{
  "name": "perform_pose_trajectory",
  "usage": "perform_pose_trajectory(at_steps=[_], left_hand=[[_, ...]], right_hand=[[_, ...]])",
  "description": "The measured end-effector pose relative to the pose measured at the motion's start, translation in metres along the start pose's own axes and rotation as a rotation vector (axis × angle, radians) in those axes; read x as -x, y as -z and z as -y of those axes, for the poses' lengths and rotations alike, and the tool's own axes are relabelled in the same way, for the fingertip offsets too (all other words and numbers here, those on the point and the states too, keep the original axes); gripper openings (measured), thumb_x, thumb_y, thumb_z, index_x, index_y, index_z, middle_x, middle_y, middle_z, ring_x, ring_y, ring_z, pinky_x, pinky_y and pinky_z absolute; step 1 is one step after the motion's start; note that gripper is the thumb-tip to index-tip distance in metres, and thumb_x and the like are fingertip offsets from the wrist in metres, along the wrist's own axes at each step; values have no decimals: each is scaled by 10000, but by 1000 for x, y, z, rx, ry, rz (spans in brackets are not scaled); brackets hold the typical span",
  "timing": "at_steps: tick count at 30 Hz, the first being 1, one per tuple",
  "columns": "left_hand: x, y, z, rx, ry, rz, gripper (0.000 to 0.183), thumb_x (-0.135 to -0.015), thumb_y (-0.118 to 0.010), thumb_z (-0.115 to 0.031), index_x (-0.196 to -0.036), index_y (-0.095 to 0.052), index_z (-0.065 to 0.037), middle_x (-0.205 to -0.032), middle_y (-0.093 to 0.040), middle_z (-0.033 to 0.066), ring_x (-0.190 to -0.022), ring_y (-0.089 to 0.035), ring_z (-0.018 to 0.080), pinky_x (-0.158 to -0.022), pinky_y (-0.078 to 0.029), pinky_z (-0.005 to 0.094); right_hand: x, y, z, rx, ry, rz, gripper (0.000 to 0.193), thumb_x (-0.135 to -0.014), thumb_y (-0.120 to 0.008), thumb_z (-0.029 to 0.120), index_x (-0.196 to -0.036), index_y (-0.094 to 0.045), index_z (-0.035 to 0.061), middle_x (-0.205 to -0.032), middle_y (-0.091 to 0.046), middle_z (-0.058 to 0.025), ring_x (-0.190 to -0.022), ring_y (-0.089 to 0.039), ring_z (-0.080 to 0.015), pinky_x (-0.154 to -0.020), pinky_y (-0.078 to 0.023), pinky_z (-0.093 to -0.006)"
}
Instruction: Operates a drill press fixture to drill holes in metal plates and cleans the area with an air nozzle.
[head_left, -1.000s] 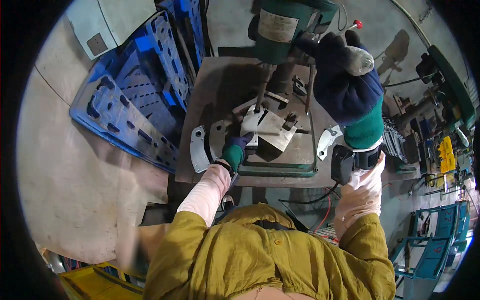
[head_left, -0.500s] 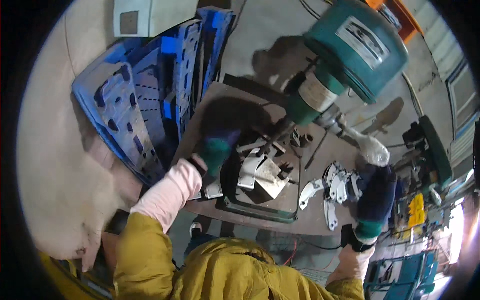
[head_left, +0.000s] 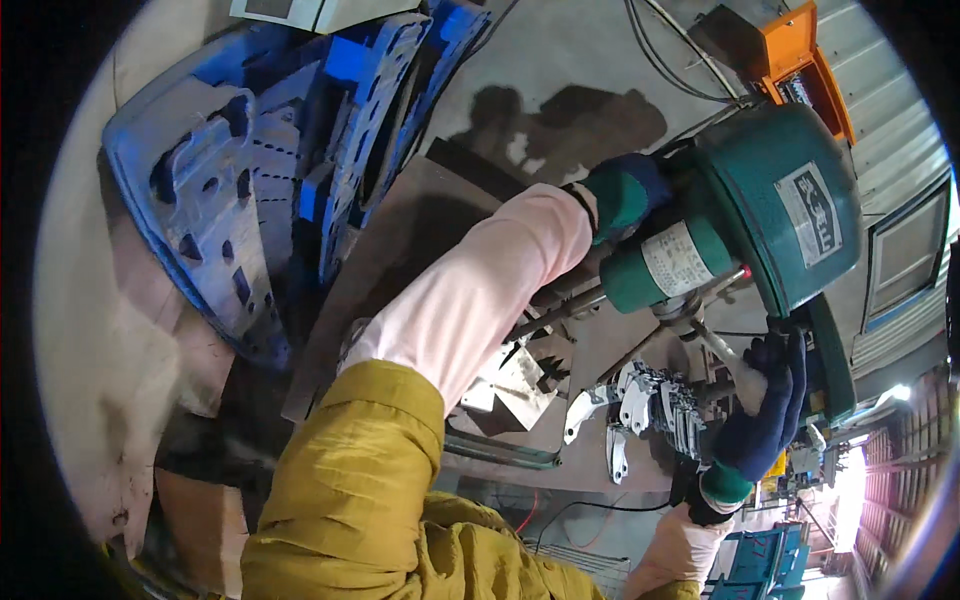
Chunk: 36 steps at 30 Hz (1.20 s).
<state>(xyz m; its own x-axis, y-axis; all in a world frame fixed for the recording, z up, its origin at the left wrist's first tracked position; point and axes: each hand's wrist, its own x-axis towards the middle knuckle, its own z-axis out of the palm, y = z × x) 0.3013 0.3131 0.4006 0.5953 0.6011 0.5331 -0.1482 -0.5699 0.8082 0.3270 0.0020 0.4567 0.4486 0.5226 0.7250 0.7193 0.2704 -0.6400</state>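
A green drill press (head_left: 775, 215) stands over the workbench, its spindle pointing down to the left. My left hand (head_left: 630, 195), in a dark blue glove with a green cuff, touches the machine head on its left side; its fingertips are hidden or hard to make out. My right hand (head_left: 755, 420), gloved alike, lies against the feed handle (head_left: 735, 372), whose end is wrapped in clear plastic. Its fingers stretch upward behind the handle. Below the spindle is a pale metal block (head_left: 525, 392), partly covered by my left sleeve. Several curved metal parts (head_left: 632, 405) lie to its right.
Blue plastic pallets (head_left: 215, 190) lean at the left beside the brown workbench (head_left: 400, 215). An orange box (head_left: 800, 60) with its lid up is at the far right. Cables (head_left: 650, 60) run along the back wall. A black cable (head_left: 620, 505) hangs under the front edge.
My left hand has risen from beside the metal block to the drill press head. My right hand has come up against the handle. The view has shifted.
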Motion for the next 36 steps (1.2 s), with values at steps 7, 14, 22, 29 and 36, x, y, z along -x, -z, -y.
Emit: perform_pose_trajectory(at_steps=[7, 14, 22, 29, 36], left_hand=[[-14, -8, 19, -344, -371, -65, 372, -787, -618, -323, -1080, -692, -106, -1048, -677, 192, -967, -645, 365, -840, -493, 462], [-16, -11, 11, -289, -247, -123, 247, -810, -586, -265, -953, -717, -112, -985, -679, 181, -895, -648, 374, -777, -515, 461], [-49, -19, 32, -466, -305, -6, 311, -809, -607, -322, -1010, -700, -103, -1031, -669, 205, -942, -637, 383, -823, -503, 467], [-46, -34, 31, -344, -316, -124, 304, -843, -599, -305, -1072, -683, -122, -1018, -673, 198, -948, -642, 373, -820, -507, 480], [-39, -20, 39, -387, -352, -123, 288, -844, -584, -248, -1085, -674, -116, -1035, -664, 188, -969, -634, 371, -837, -504, 473]], right_hand=[[-3, 7, -11, 16, -28, -12, 452, -995, -424, 211, -1377, -461, -29, -1220, -602, -161, -1104, -583, -250, -995, -433, -410], [-2, 0, -14, 241, 84, -29, 463, -996, -425, 247, -1366, -472, -28, -1192, -619, -183, -1079, -603, -265, -973, -452, -424], [-7, -6, -13, 443, 219, -30, 471, -1012, -351, 247, -1347, -478, -59, -1125, -643, -186, -1020, -630, -274, -938, -483, -408], [-8, -8, -17, 468, 222, -84, 389, -941, -494, 61, -1312, -517, -52, -1125, -648, -182, -996, -646, -251, -907, -509, -376], [-12, -8, -24, 459, 167, -98, 496, -835, -651, -28, -1312, -518, -31, -1070, -676, -149, -958, -657, -215, -884, -523, -362]])
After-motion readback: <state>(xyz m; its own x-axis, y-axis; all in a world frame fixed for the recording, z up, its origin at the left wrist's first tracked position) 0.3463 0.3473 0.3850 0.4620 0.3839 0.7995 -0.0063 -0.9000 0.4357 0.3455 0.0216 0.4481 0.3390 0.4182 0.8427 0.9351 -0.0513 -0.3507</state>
